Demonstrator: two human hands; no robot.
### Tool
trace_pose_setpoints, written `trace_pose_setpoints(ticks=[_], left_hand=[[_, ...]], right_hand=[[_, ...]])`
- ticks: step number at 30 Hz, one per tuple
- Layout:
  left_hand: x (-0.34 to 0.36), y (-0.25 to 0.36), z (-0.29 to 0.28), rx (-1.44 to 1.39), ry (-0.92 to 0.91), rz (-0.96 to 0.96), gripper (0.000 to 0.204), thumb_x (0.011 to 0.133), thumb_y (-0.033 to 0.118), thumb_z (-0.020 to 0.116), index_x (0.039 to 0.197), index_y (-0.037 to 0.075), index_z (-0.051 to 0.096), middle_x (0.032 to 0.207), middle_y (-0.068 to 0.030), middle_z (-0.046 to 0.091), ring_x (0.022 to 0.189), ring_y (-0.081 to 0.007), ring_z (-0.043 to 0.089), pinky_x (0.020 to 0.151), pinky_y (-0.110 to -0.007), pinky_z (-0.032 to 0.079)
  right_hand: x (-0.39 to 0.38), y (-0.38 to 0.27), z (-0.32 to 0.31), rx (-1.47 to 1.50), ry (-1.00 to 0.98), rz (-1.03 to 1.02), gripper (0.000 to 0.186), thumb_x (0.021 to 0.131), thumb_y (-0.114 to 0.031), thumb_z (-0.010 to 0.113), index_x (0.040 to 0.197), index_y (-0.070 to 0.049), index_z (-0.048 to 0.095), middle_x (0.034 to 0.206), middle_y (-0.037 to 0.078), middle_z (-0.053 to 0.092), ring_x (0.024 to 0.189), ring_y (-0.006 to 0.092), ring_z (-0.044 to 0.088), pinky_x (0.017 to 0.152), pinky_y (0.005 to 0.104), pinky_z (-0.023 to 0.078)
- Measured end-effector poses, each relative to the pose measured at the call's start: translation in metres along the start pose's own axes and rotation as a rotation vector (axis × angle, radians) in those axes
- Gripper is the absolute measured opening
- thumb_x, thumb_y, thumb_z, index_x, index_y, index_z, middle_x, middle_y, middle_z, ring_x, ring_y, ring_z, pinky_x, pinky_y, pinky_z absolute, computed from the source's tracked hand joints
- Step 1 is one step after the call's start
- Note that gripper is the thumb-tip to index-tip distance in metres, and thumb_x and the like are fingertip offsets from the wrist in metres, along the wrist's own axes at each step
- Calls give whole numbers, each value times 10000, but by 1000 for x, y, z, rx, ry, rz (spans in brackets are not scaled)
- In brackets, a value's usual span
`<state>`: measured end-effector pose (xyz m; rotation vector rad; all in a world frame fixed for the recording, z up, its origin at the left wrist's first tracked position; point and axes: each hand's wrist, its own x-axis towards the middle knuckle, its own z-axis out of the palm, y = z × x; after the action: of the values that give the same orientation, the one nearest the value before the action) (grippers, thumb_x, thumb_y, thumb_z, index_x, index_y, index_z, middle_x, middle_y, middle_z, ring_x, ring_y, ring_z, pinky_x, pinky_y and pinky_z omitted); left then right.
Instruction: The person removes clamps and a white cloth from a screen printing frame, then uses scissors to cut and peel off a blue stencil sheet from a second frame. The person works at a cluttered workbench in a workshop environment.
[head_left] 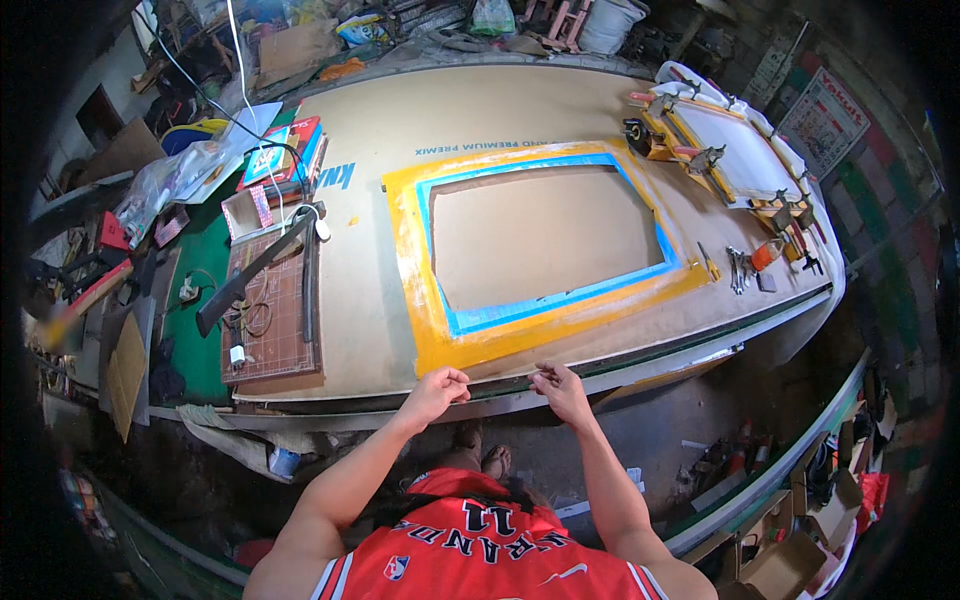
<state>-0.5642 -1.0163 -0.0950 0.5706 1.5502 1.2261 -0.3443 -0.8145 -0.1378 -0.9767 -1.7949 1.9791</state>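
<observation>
A wide yellow frame [402, 260] with blue tape [425, 240] along its inner edge lies flat on the tan board-topped table [360, 290]. My left hand [438, 398] is at the table's near edge, just below the frame's near left corner, with its fingers curled in a pinch. A short way to its right, my right hand [563, 392] hovers by the same edge, thumb and fingers pressed together. Anything between the fingers of either hand is too small to make out. The two hands are apart, and neither touches the frame.
Clamps hold another yellow frame [690, 125] at the table's far right. Wrenches [738, 270] and an orange bottle [766, 255] lie near it. At left are a brown gridded board [275, 345], a dark blade-like bar [250, 280], books [290, 150] and a hanging white cable [240, 80].
</observation>
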Motion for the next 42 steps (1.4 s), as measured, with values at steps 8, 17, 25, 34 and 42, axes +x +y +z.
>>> trace_pose_setpoints(ticks=[8,17,25,34,42], left_hand=[[66,-3,-12,632,199,381,263,916,73,687,1167,25,626,1037,-122,677,980,-260,657,895,-382,525],[132,21,-5,1238,420,547,227,890,256,696,965,42,689,1005,-166,683,1028,-361,628,974,-510,433],[153,15,35,1028,460,513,103,863,136,689,854,45,641,865,-148,666,909,-379,623,861,-502,430],[173,21,103,1023,619,394,163,860,56,656,1022,63,668,1021,-137,661,1019,-371,608,947,-519,416],[206,30,173,1065,622,472,301,888,133,688,1181,71,657,1107,-139,657,1084,-364,596,992,-520,410]], right_hand=[[15,-30,-4,-358,79,-46,372,975,-146,695,1295,36,642,1155,190,728,980,241,727,847,345,569],[43,-43,-36,-560,207,-140,394,907,-98,722,1275,13,637,1150,208,670,1022,310,719,890,387,570],[64,-23,-127,-403,135,-333,356,905,-39,702,1253,9,646,1091,151,667,928,230,703,845,340,570],[157,-45,-408,-722,889,-264,307,902,20,599,1180,1,728,1133,197,731,1005,304,711,886,378,553],[212,-6,-548,-1306,657,-354,420,825,-17,637,1242,-19,686,1349,245,610,1153,399,642,957,463,529]])
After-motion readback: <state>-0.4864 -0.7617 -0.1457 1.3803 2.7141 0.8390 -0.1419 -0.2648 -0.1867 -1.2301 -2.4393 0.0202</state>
